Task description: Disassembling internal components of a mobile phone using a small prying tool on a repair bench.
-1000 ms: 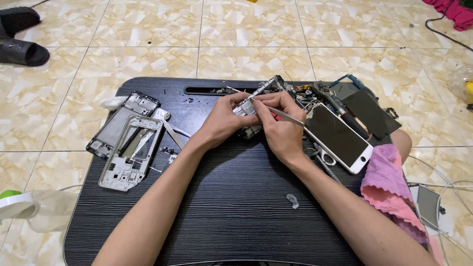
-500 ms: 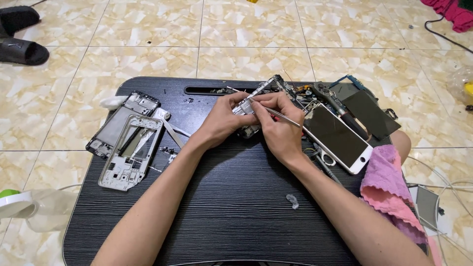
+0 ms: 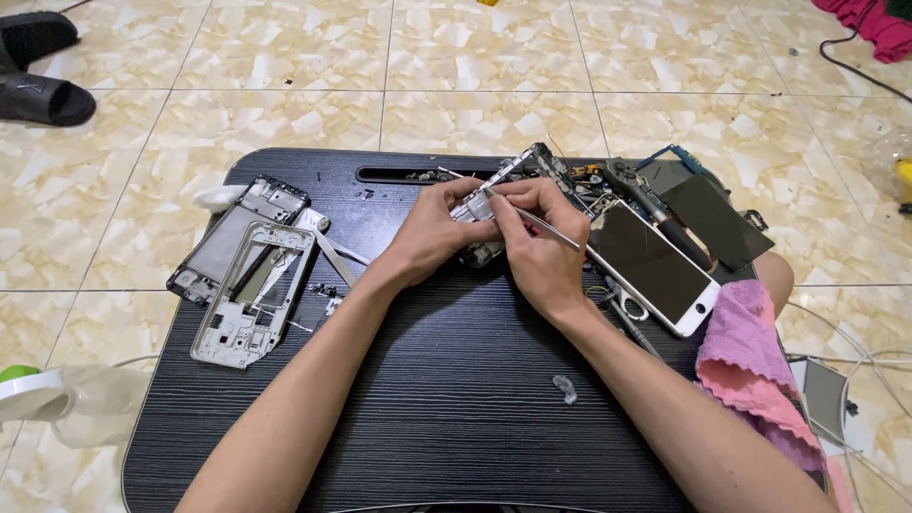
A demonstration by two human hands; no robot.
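Both of my hands are meeting over the far middle of the black lap table. My left hand is gripping a small silver phone part, fingers curled around it, holding it just above the table. My right hand is pinching a pair of metal tweezers, their tips resting on that part while the back end is sticking out to the right over my knuckles.

Just right of my right hand a white-framed phone screen is lying flat, nearly touching my wrist, and a pink cloth is hanging off the table's right edge beside my forearm. Beyond my fingers a clutter of phone pieces is crowding the far edge. Well to the left of my left hand a white phone frame is lying partly over a black phone frame, close to the left edge. Between my forearms and toward me the tabletop is lying mostly bare, giving the widest room.
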